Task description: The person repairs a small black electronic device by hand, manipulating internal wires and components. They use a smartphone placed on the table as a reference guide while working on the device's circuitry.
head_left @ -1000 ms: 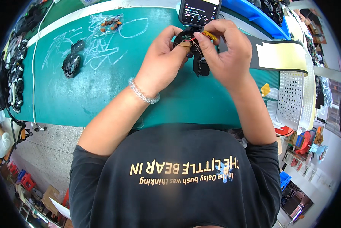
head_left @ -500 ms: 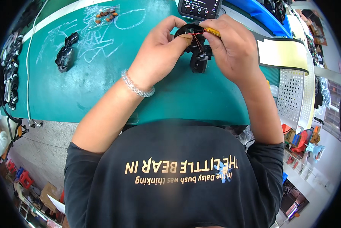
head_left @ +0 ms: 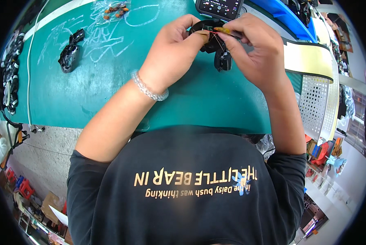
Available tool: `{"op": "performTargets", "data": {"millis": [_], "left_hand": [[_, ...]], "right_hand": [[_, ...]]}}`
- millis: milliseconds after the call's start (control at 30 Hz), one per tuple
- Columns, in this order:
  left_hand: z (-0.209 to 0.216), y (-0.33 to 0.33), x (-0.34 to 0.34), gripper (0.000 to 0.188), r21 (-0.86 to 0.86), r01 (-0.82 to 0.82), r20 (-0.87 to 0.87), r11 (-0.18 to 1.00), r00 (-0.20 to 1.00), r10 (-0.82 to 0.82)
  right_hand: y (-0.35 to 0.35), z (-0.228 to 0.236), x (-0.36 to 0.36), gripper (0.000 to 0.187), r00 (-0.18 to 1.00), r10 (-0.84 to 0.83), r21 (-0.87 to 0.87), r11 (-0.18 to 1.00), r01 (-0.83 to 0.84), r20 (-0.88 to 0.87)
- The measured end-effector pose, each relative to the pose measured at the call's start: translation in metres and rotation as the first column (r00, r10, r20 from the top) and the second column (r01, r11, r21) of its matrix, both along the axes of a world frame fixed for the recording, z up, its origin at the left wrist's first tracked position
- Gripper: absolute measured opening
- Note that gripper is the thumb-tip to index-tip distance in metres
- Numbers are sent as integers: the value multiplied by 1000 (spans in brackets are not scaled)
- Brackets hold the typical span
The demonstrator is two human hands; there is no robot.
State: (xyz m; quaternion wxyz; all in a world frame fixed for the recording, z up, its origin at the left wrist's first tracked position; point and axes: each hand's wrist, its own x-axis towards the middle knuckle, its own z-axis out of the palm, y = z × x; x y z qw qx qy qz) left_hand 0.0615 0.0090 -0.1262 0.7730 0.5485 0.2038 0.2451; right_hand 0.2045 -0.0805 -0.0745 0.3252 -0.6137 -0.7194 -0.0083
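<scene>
At the far middle of the bench, my left hand (head_left: 173, 53) is closed on a black plastic housing (head_left: 208, 47), its thumb at the rim. Thin red and copper-coloured wires (head_left: 216, 39) cross the open side of the housing, and a black lower section (head_left: 223, 62) hangs from it towards me. My right hand (head_left: 260, 53) pinches a small yellow piece (head_left: 222, 30) at the housing's right edge; its exact kind cannot be made out. The fingers partly hide the inside of the housing. A similar black plastic shell (head_left: 70, 59) lies apart on the left.
The bench top (head_left: 97, 94) is green. Beyond my hands stands a phone (head_left: 219, 9). A clear bag with orange-brown bits (head_left: 117, 12) lies at the far left. On the right are a blue bin (head_left: 287, 20), a yellow pad (head_left: 307, 61) and a perforated metal tray (head_left: 313, 96).
The housing has turned a little, its lower section shifting right and away from me. My right hand has moved slightly right, and the yellow piece now lies flatter across the housing's edge.
</scene>
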Motion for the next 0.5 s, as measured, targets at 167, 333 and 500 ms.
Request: {"op": "performTargets", "data": {"millis": [167,333,500], "left_hand": [[-2,-3,-1,13,186,-65,-7,980,998,67],[1,-1,-4,15,216,34,-88,976,996,-15],[2,0,-4,14,183,74,-96,980,994,-57]], "right_hand": [[3,4,-8,13,997,-13,15,1000,12,73],[3,9,-8,13,995,-2,-89,996,10,95],[2,10,-6,12,996,29,-108,994,-20,82]]}}
